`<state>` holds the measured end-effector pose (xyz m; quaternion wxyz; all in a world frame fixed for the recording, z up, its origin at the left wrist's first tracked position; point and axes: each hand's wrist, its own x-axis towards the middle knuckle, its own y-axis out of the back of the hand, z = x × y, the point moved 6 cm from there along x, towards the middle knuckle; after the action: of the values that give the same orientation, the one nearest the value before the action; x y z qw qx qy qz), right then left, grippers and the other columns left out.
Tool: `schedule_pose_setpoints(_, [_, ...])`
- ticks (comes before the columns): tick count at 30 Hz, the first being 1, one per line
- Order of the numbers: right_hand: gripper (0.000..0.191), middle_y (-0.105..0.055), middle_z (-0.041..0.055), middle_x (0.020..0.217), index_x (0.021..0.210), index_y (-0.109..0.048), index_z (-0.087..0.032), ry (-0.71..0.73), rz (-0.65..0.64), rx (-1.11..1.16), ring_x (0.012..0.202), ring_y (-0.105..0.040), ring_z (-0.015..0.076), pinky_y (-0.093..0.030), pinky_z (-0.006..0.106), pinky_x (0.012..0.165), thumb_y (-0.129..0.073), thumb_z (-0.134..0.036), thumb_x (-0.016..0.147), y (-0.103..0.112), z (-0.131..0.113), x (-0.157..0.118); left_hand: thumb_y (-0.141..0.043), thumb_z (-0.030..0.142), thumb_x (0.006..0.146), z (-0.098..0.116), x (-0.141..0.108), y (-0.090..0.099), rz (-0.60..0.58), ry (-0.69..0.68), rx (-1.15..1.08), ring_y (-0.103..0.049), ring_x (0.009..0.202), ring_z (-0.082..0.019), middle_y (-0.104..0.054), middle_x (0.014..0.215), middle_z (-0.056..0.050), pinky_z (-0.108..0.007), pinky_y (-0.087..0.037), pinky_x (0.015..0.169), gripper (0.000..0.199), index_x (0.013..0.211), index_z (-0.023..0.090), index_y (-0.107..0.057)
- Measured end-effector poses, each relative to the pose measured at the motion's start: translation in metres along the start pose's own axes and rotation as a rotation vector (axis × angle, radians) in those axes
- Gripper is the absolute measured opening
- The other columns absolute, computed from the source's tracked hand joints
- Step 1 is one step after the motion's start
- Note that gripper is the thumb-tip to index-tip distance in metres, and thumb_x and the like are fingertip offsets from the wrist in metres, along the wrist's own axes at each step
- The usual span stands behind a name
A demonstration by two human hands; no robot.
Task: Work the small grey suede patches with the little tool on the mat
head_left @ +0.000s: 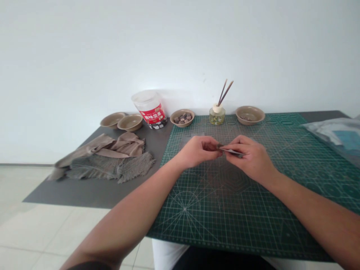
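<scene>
Above the green cutting mat (pixel 202 210), my two hands meet in front of me. My right hand (pixel 251 155) is closed on a thin, flat grey piece (pixel 233 151), seen almost edge-on, so its kind is unclear. The fingertips of my left hand (pixel 197 152) pinch a small brown piece (pixel 219 146) against the left end of that flat piece. Fingers hide most of the small piece. Under my left hand, a clear flat sheet or bag (pixel 185 140) lies on the mat.
Along the wall stand a bowl of brown chunks (pixel 182 124), a reed diffuser (pixel 217 115), another bowl (pixel 256 119), a tilted clear tub (pixel 146 99) and two bowls (pixel 108 120) at left. Crumpled cloths (pixel 108 165) lie left; a plastic bag (pixel 332 131) lies right.
</scene>
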<state>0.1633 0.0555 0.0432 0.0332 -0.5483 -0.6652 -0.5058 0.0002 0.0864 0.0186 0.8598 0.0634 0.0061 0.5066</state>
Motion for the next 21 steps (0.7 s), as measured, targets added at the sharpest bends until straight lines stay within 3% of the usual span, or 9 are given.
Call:
schedule_pose_setpoints(5, [0.018, -0.069, 0.0025, 0.088, 0.103, -0.079, -0.023, 0.000, -0.016, 0.001, 0.076, -0.066, 0.0158, -0.053, 0.029, 0.066, -0.070, -0.019, 0.087, -0.001, 0.001, 0.001, -0.080, 0.019, 0.073, -0.001, 0.001, -0.002, 0.022, -0.029, 0.020, -0.064, 0.070, -0.011, -0.072, 0.079, -0.003, -0.022, -0.048, 0.064, 0.023, 0.094, 0.011, -0.072])
schedule_pose_setpoints(10, [0.016, -0.071, 0.0048, 0.094, 0.100, -0.078, -0.023, -0.027, 0.093, -0.086, 0.084, -0.069, 0.0194, -0.056, 0.033, 0.076, -0.068, -0.020, 0.088, 0.007, 0.001, 0.003, -0.074, 0.021, 0.078, -0.004, 0.003, 0.004, 0.162, -0.045, 0.094, -0.064, 0.066, -0.011, -0.070, 0.076, -0.002, -0.022, -0.049, 0.061, 0.024, 0.099, 0.012, -0.067])
schedule_pose_setpoints(15, [0.014, -0.075, 0.0055, 0.107, 0.098, -0.076, -0.025, -0.067, 0.146, -0.039, 0.098, -0.071, 0.0235, -0.057, 0.040, 0.088, -0.066, -0.021, 0.089, 0.009, 0.002, 0.004, -0.057, 0.015, 0.086, -0.001, 0.002, 0.003, 0.211, -0.040, 0.117, -0.062, 0.061, -0.009, -0.069, 0.076, -0.001, -0.022, -0.051, 0.060, 0.018, 0.102, 0.013, -0.066])
schedule_pose_setpoints(18, [0.012, -0.075, 0.0059, 0.109, 0.097, -0.076, -0.025, -0.079, 0.169, -0.049, 0.102, -0.070, 0.0250, -0.056, 0.042, 0.093, -0.067, -0.023, 0.089, 0.010, 0.003, 0.003, -0.056, 0.018, 0.089, 0.003, 0.001, -0.002, 0.202, -0.064, 0.094, -0.062, 0.062, -0.009, -0.068, 0.077, -0.002, -0.022, -0.051, 0.061, 0.013, 0.097, 0.013, -0.065])
schedule_pose_setpoints(21, [0.012, -0.076, 0.0053, 0.101, 0.098, -0.075, -0.024, -0.099, 0.151, -0.066, 0.093, -0.071, 0.0237, -0.057, 0.039, 0.085, -0.066, -0.025, 0.091, 0.008, 0.004, 0.001, -0.063, 0.019, 0.087, 0.001, 0.001, -0.007, 0.163, -0.092, 0.043, -0.063, 0.063, -0.009, -0.069, 0.076, -0.002, -0.021, -0.051, 0.060, 0.009, 0.093, 0.013, -0.062])
